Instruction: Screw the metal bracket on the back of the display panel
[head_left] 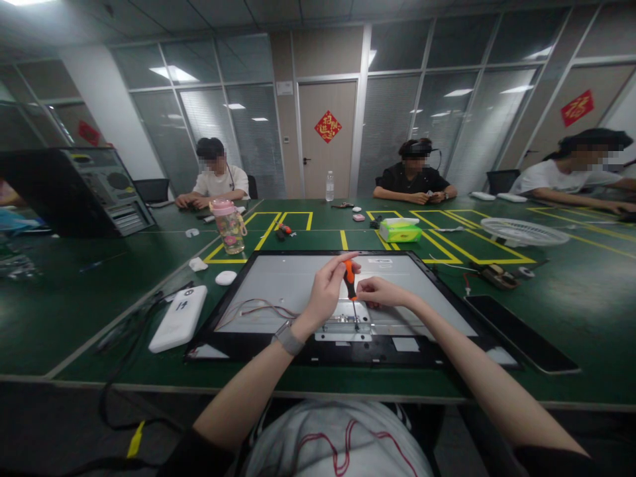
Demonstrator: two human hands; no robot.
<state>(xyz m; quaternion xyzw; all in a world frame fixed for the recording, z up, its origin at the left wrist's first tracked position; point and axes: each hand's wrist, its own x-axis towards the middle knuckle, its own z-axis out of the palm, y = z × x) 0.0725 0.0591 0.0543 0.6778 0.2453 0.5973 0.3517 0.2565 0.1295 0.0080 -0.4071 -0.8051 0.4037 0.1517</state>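
A large flat display panel (427,298) with a black frame and a grey metal back lies on the table in front of me. My left hand (328,285) is closed round the orange and black handle of a screwdriver (350,281), which stands nearly upright. Its tip meets a metal bracket (342,336) at the panel's near edge. Close to the right of the shaft is my right hand (380,291), its fingers curled together; what they pinch, if anything, is hidden. Thin wires (258,306) run across the panel to the left of my hands.
Left of the panel lie a white power bank (179,318) and a white oval case (226,277). A pink bottle (228,227) stands behind them, near a computer tower (79,189). A black phone-like slab (519,331) lies right. Several people sit across the green table (124,291).
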